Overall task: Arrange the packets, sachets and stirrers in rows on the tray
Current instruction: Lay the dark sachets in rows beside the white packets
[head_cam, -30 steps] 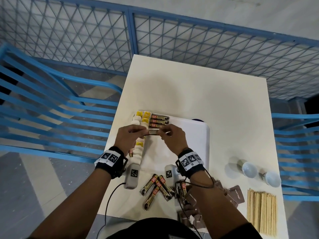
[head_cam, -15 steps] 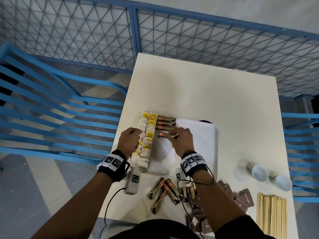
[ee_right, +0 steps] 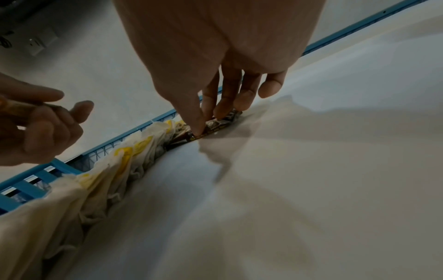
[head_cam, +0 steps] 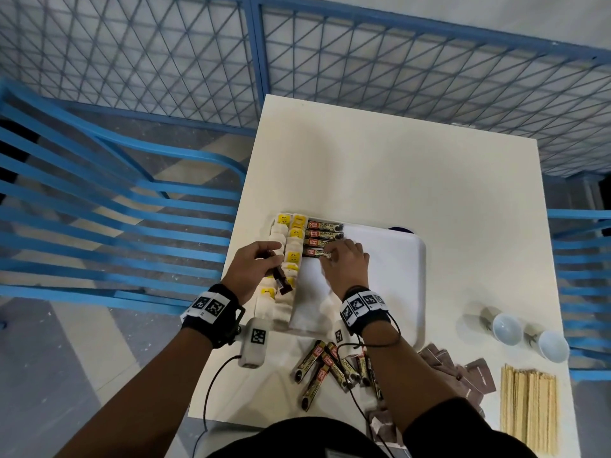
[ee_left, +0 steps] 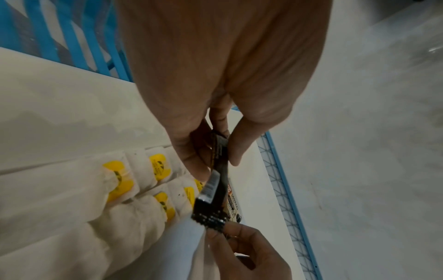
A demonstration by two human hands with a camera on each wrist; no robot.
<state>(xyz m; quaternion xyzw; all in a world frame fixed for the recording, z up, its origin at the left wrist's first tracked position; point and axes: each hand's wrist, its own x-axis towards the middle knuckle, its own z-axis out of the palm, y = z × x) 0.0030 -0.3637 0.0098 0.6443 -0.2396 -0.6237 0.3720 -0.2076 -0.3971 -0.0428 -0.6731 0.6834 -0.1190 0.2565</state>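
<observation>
While the left hand (head_cam: pixel 253 271) grips a dark sachet (head_cam: pixel 281 279) between thumb and curled fingers above the tea bags (head_cam: pixel 291 256), the right hand (head_cam: pixel 347 262) presses its fingertips (ee_right: pixel 200 127) down on the fourth coffee stick (head_cam: pixel 314 252) in the row at the white tray's (head_cam: pixel 396 276) upper-left corner. Loose coffee sticks (head_cam: pixel 325 365), brown packets (head_cam: pixel 476 375) and wooden stirrers (head_cam: pixel 529 408) lie lower on the cream table (head_cam: pixel 396 160). Two paper cups (head_cam: pixel 525 333) lie at right. Blue mesh fencing (head_cam: pixel 330 54) stands beyond.
</observation>
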